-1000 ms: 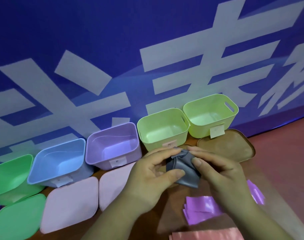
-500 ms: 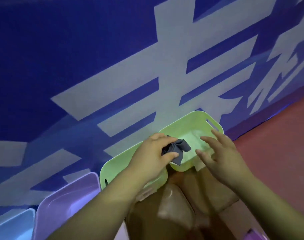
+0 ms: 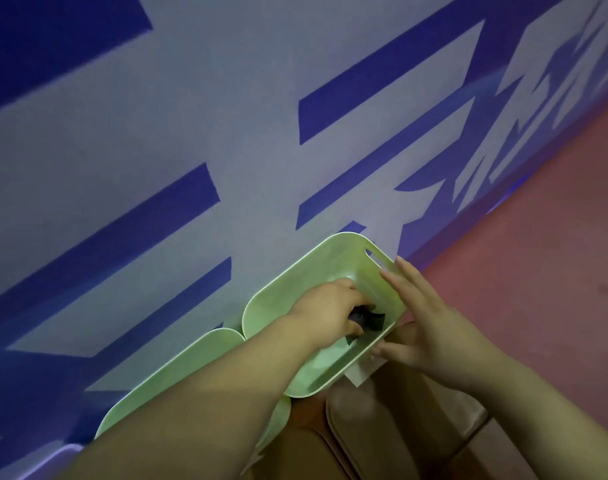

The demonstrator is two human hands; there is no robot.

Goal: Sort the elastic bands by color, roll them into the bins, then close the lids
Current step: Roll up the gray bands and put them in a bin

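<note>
left hand (image 3: 330, 315) pinches the rolled grey band (image 3: 370, 321) inside the green bin (image 3: 325, 259), right hand (image 3: 430, 329) spread loose beside it; letting go looks next.

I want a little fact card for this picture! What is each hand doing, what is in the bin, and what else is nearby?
left hand: reaches into the green bin, fingers curled on the grey band
grey band: crumpled, low inside the bin
green bin: open, no lid on it
right hand: fingers straight, at the bin's right end, seems to steady it
second green bin: just left of the first, partly under the left arm
brown lid: lies flat in front of the bins
blue wall: behind the bins, with big white letters
</note>
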